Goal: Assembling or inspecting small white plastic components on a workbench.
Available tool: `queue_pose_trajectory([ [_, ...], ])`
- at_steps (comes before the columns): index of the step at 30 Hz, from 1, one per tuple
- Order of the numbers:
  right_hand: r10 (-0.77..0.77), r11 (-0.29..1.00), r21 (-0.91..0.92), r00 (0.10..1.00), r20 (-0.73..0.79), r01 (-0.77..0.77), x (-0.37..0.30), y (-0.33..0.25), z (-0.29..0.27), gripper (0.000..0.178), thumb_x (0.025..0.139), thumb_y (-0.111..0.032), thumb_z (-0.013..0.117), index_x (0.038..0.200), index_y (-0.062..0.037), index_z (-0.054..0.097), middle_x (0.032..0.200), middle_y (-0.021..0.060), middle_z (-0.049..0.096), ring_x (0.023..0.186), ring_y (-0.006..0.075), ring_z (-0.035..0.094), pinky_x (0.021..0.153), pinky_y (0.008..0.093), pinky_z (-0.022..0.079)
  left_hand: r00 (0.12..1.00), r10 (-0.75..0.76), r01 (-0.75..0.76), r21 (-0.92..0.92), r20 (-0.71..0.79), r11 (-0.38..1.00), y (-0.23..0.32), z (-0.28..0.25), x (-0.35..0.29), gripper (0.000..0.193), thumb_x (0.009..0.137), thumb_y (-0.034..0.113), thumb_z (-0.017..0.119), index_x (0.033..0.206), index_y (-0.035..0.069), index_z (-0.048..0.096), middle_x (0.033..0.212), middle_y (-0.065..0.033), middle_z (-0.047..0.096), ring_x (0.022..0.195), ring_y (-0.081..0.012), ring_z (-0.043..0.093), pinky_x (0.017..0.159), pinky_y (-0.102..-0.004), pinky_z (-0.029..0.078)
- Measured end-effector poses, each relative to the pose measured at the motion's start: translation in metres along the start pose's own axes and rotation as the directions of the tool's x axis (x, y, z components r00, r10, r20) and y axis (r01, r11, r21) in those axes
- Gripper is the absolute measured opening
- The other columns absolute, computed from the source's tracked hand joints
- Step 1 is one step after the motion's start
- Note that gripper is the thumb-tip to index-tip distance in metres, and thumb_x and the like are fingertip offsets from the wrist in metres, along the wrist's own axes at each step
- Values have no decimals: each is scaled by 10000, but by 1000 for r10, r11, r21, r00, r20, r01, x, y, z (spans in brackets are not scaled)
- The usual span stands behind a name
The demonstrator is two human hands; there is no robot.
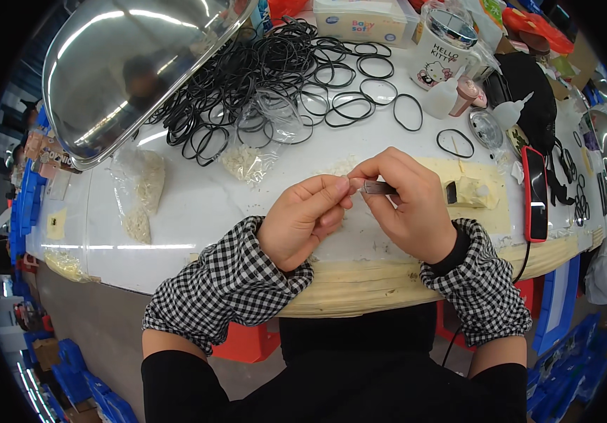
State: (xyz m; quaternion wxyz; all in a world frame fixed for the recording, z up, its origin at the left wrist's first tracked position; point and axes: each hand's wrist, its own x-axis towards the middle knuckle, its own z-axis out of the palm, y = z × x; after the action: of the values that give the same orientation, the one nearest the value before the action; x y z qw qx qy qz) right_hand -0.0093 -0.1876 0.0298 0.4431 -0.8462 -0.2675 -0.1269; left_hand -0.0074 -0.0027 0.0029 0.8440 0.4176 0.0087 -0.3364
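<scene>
Above the near part of the white table, my two hands meet at the fingertips. My left hand (pixel 305 218) is closed in a pinch, its thumb against the forefinger, on something too small to make out. In my right hand (pixel 414 204), thumb and fingers grip a short, flat grey metal tool (pixel 379 187), whose tip points at the left fingertips. Its exact kind is mostly hidden by the fingers. Small pale bits lie on the table behind the hands. A clear bag of pale small pieces (pixel 246 162) lies beyond my left hand, with another bag (pixel 141 194) farther left.
A heap of black rubber rings (pixel 268 67) covers the back, beside a big shiny metal dome (pixel 134 63). At back right stand a white mug (pixel 439 60) and small bottles (pixel 441 99). A red-framed phone (pixel 535 194) and yellow-taped block (pixel 474 192) lie at right.
</scene>
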Motion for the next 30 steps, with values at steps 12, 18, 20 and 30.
queue_pose_trajectory([
  [12, -71, 993, 87, 993, -92, 79, -1, 8, 4, 302, 673, 82, 638, 945, -38, 690, 791, 61, 614, 643, 171, 610, 560, 252, 489, 996, 82, -83, 24, 29, 996, 1, -6, 2, 187, 953, 186, 523, 955, 26, 621, 864, -14, 626, 595, -32, 381, 520, -173, 307],
  [18, -62, 994, 84, 996, -61, 67, -2, 5, -1, 330, 667, 82, 646, 962, -55, 699, 779, 56, 606, 627, 147, 598, 541, 241, 476, 991, 43, -38, -46, 128, 998, 2, -10, 4, 175, 945, 181, 539, 983, 19, 598, 737, 37, 514, 590, -32, 356, 525, -177, 302],
  [20, -89, 995, 46, 992, -94, 93, -2, 3, 2, 346, 665, 92, 638, 966, -66, 702, 778, 56, 605, 617, 146, 594, 535, 237, 472, 995, 34, -28, -57, 98, 998, 2, -5, 3, 187, 956, 187, 519, 1011, 20, 582, 719, 46, 467, 588, -31, 347, 524, -176, 299],
  [30, -35, 994, -103, 999, -36, 31, 2, -7, -5, 257, 759, -216, 701, 900, -27, 597, 694, 64, 566, 584, 200, 575, 511, 306, 436, 981, 51, -16, -182, 189, 983, 2, -1, 2, 184, 994, 222, 423, 976, 60, 507, 799, 36, 459, 600, -36, 343, 554, -182, 313],
])
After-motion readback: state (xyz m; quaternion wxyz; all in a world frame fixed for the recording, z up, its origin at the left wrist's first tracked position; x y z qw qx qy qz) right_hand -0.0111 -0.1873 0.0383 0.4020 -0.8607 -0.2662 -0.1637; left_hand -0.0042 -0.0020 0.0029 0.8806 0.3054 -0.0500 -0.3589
